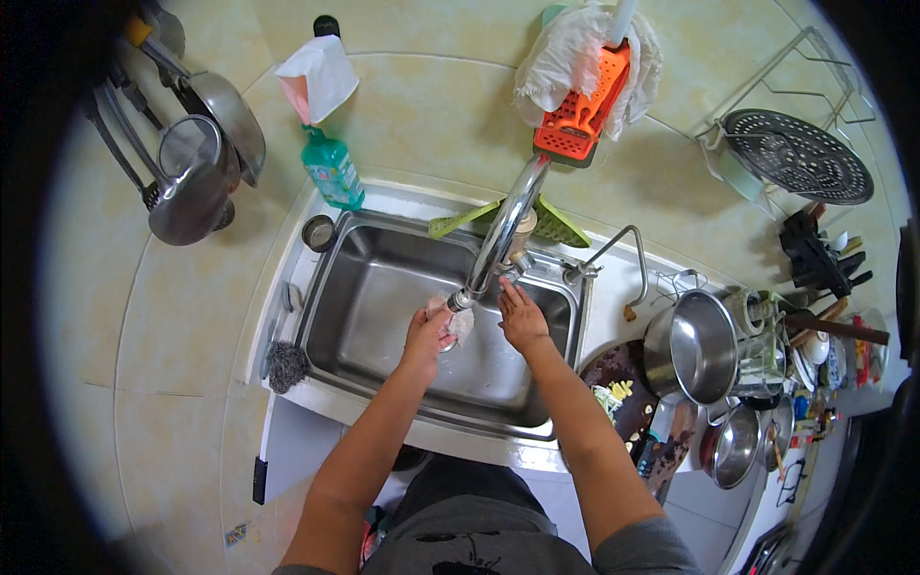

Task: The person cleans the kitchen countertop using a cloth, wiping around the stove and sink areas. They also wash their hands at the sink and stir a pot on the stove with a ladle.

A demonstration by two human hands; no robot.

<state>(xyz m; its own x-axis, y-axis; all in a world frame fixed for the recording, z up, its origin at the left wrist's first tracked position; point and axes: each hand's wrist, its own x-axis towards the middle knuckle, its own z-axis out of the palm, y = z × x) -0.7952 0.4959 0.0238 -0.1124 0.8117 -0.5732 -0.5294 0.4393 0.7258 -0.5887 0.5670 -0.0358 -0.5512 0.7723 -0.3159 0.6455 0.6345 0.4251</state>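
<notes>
My left hand [425, 335] holds a pale pinkish, wet-looking piece [460, 327], perhaps raw meat or a cloth; I cannot tell which. It is directly below the spout of the chrome faucet [503, 223], over the stainless steel sink [366, 316]. The spout's end hides part of the piece. My right hand [522, 316] holds nothing, its fingers extended toward the faucet's lever [517, 264]; whether they touch it is unclear. Part of the drain shows beneath my left hand.
A green detergent bottle [333, 169] and a steel-wool scourer [287, 366] sit left of the sink. On the right, a round chopping board [625, 359] bears cut food and a cleaver [665, 424], beside a steel pot [693, 348]. Ladles [190, 205] hang on the left wall.
</notes>
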